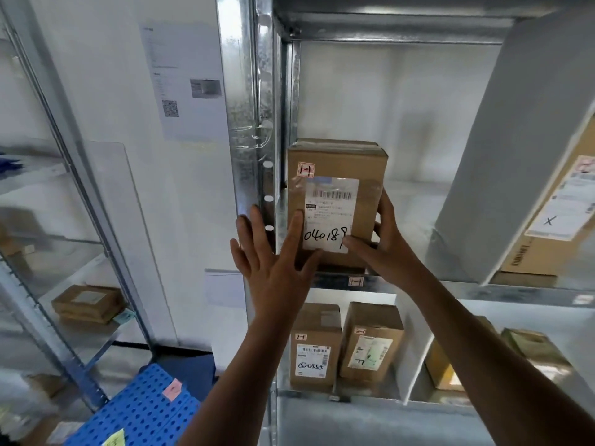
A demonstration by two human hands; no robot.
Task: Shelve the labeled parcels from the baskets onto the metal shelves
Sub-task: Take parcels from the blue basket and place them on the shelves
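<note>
Cardboard parcel (pixel 335 201) upright vs steel post (pixel 254 140), grey divider (pixel 489 156) rt; L fingers (pixel 257 233) splayed, R fingers (pixel 384 214) holding it.

Brown cardboard parcel (pixel 335 201) upright on the upper metal shelf (pixel 450 289) beside the galvanised post (pixel 249 130), left hand (pixel 273 252) flat, fingers spread against its white label (pixel 328 214), right hand (pixel 383 246) gripping its right edge, two labelled boxes (pixel 346 346) below, blue perforated basket (pixel 141 410) lower left

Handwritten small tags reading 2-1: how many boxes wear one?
2. Both stand side by side on the lower shelf: the left box with tag, and the right box with tag. Boxes farther right may hide others.
</note>
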